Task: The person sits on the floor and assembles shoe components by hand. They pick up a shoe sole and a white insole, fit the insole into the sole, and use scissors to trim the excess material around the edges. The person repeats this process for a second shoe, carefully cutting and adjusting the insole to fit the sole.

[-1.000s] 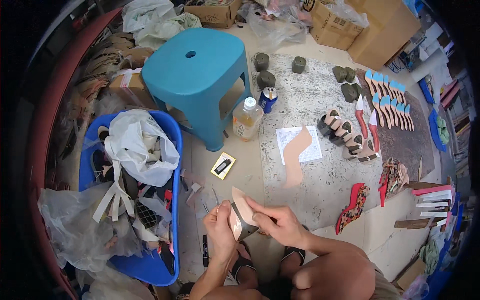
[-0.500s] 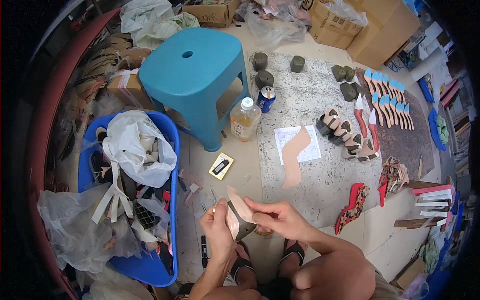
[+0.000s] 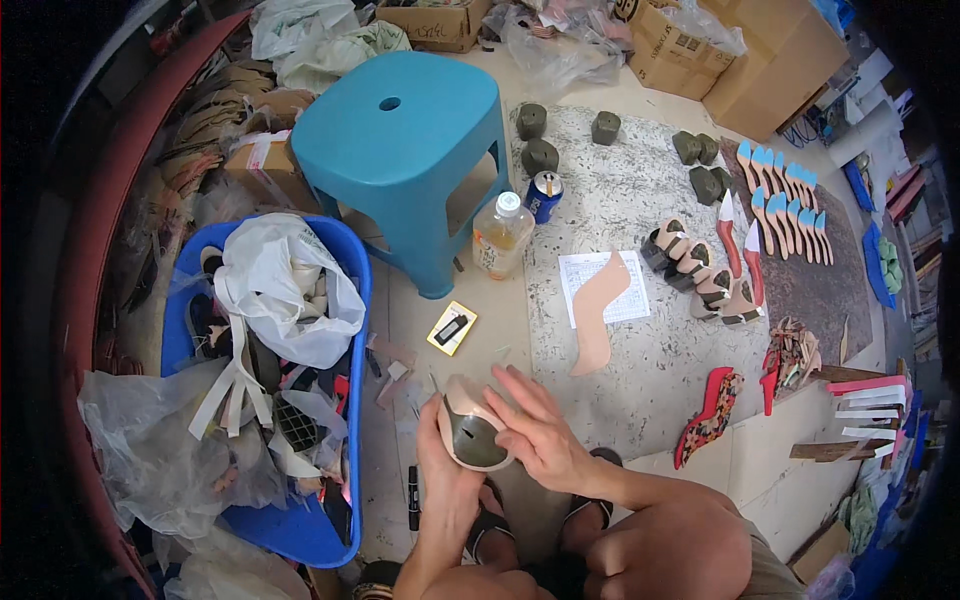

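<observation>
- Between our hands sits the olive block (image 3: 476,442), its slotted face turned up, a pale strip (image 3: 465,392) curving around it. Our left hand (image 3: 450,472) curls round its left side and grips it; our right hand (image 3: 545,445) lies against the strip on the right, fingers outstretched and not grasping.
- We judge the block stiff and fairly light, able to bear firm pressure; the best hold is round its sides, as on the left, with the slotted face free.
- We expect the strip to be thin, soft and easily creased, so flat fingers suit it better than nails. Whether its underside is tacky, we cannot tell.
- Ahead and to the right of the hands, a curved piece (image 3: 601,305) lies partly over a paper sheet (image 3: 630,303); it looks limp, best lifted by its edges.
- Farther to the right, wrapped blocks (image 3: 694,262) stand bunched closely; we would take them singly, by the sides.
- Well ahead of the hands, bare blocks (image 3: 539,157) stand on the speckled board (image 3: 680,350), likely sturdy enough for a whole-hand hold.
</observation>
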Tool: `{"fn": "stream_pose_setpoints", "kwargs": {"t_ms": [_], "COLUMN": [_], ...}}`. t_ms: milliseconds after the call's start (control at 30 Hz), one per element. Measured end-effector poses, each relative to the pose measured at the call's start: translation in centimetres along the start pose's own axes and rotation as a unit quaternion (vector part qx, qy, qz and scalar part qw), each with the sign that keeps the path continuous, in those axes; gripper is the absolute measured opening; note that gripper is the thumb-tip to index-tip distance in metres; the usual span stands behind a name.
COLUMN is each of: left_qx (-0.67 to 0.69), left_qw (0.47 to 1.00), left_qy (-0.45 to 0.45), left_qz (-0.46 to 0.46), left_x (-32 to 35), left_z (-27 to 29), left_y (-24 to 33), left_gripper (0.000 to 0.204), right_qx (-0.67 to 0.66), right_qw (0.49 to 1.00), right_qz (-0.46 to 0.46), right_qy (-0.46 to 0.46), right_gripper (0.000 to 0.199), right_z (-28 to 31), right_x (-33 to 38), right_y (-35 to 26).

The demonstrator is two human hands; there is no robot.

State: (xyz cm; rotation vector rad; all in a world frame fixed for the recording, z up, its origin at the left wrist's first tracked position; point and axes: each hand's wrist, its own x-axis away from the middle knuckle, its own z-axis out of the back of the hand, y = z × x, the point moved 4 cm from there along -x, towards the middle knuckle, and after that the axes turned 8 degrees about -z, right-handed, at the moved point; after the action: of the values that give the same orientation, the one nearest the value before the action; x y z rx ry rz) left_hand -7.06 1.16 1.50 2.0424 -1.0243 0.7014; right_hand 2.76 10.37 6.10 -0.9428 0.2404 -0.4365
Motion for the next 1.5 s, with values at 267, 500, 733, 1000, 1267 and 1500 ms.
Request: {"fn": "stream_pose_setpoints", "kwargs": {"t_ms": [267, 500, 733, 1000, 1267, 1500], "left_qx": [0.023, -0.023, -0.200, -0.314, -0.329, -0.320], "left_qw": [0.998, 1.000, 0.965, 0.924, 0.916, 0.878], "left_qy": [0.011, 0.004, -0.030, -0.059, -0.169, -0.149], "left_qz": [0.049, 0.017, -0.167, -0.211, -0.156, -0.324], "left_x": [-0.3, -0.7, 0.8, 1.2, 2.3, 0.1], "left_z": [0.4, 1.8, 0.0, 0.4, 0.2, 2.1], "left_y": [0.1, -1.7, -0.6, -0.4, 0.0, 0.2], "left_gripper": [0.037, 0.034, 0.020, 0.028, 0.022, 0.037], "right_qx": [-0.093, -0.114, -0.032, -0.079, -0.446, -0.368], "right_qw": [0.992, 0.993, 0.995, 0.986, 0.831, 0.887], "right_qz": [0.001, -0.024, -0.085, -0.138, -0.288, -0.229], "right_qy": [-0.082, -0.016, -0.031, -0.053, -0.166, -0.160], "right_gripper": [0.067, 0.056, 0.052, 0.065, 0.056, 0.052], "right_z": [0.2, 1.8, 1.3, 0.6, 1.3, 3.7], "right_x": [0.2, -0.3, -0.4, -0.9, -1.5, -2.0], "right_y": [-0.5, 1.1, -0.5, -0.3, 2.8, -0.1]}}
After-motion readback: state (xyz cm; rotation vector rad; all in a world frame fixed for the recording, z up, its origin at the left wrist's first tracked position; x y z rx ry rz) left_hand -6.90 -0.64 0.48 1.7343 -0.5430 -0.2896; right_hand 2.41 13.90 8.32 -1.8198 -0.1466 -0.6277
